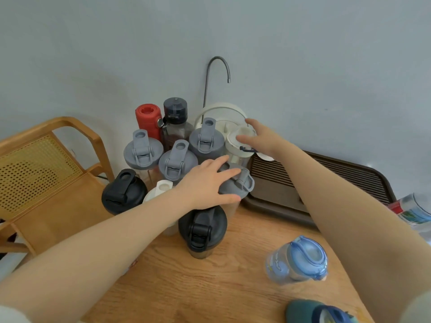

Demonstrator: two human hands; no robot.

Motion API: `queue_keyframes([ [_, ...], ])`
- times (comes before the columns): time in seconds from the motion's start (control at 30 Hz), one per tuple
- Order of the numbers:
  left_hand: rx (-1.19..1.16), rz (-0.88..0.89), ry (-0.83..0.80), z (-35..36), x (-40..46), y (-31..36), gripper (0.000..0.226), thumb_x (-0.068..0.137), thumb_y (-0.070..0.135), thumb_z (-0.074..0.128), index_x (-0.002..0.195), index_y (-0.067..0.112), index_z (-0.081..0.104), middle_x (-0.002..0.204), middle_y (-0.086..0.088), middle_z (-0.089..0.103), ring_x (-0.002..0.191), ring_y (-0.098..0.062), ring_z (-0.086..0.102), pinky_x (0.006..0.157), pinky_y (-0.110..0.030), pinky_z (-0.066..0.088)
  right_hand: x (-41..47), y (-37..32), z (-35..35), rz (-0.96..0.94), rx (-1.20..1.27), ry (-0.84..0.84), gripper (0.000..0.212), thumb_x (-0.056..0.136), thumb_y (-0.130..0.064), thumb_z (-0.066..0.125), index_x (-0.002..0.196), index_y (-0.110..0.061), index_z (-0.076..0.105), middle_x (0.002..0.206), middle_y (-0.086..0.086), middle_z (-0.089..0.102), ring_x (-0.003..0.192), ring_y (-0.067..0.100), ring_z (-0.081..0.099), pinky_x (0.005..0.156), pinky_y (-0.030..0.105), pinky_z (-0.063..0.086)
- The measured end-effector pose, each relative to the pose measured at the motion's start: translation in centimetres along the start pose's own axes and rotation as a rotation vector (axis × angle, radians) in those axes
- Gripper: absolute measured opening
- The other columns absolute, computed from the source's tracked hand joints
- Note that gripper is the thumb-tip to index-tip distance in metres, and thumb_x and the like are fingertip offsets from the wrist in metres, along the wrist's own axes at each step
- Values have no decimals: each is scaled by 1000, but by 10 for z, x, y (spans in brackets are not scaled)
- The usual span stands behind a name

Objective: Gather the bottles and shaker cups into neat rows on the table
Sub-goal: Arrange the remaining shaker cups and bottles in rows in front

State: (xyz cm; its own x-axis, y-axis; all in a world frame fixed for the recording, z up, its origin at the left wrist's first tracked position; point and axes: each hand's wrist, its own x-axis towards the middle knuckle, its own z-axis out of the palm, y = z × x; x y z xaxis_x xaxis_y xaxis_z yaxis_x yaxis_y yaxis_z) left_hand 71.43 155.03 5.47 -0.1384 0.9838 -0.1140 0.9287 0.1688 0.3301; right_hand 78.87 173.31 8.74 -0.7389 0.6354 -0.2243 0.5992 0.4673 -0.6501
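Several shaker cups and bottles stand bunched at the back of the wooden table (177, 283). My left hand (205, 183) grips the grey lid of a shaker cup (240, 185) from above. My right hand (258, 138) holds the top of a white-lidded clear bottle (238, 148) farther back. Grey-lidded shakers (142, 149), (177, 163), (206, 139) stand behind, with a red bottle (148, 117) and a dark-capped bottle (175, 120). Black-lidded shakers (123, 191), (202, 227) stand nearer. A white-lidded cup (161, 188) is partly hidden by my left arm. A blue bottle (300, 259) stands apart, front right.
A brown slatted tray (326, 173) lies at the right, under my right arm. A white water dispenser (221, 113) with a curved metal spout stands against the wall. A wooden chair (46, 171) is left of the table. A teal-and-blue bottle top (319, 313) shows at the bottom edge.
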Motion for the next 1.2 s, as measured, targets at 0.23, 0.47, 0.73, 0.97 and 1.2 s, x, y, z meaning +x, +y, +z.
queue_keyframes([
  [0.23,239,-174,123,4,16,32,67,81,60,49,134,23,31,142,-8,34,124,-36,36,98,-45,34,14,-7,7,-56,-294,-20,66,82,-36,62,138,-17,34,135,13,49,120,32,47,96,38,39],
  [0.47,439,-131,140,12,26,52,55,85,40,57,134,20,38,128,-7,46,112,-30,43,85,-37,38,2,-6,15,-89,-457,60,62,80,-44,60,132,-18,40,128,15,44,110,37,52,87,39,42],
  [0.73,392,52,-136,-10,4,16,53,91,10,46,138,29,29,154,6,11,119,-32,29,93,-39,37,-1,2,23,-60,-338,125,67,79,-52,58,136,-27,33,128,13,39,105,38,54,88,42,45],
  [0.97,307,123,-149,-10,5,10,41,92,12,45,129,27,43,146,9,30,108,-30,39,92,-44,41,-4,-3,21,-47,-334,64,67,80,-50,57,136,-24,33,126,14,52,109,31,53,87,41,47],
  [1.2,287,193,-118,-14,-5,8,28,89,6,47,113,20,50,129,7,45,92,-21,39,83,-43,44,-2,-6,21,-2,-304,79,71,83,-55,53,142,-24,28,134,17,45,117,35,49,91,40,42],
])
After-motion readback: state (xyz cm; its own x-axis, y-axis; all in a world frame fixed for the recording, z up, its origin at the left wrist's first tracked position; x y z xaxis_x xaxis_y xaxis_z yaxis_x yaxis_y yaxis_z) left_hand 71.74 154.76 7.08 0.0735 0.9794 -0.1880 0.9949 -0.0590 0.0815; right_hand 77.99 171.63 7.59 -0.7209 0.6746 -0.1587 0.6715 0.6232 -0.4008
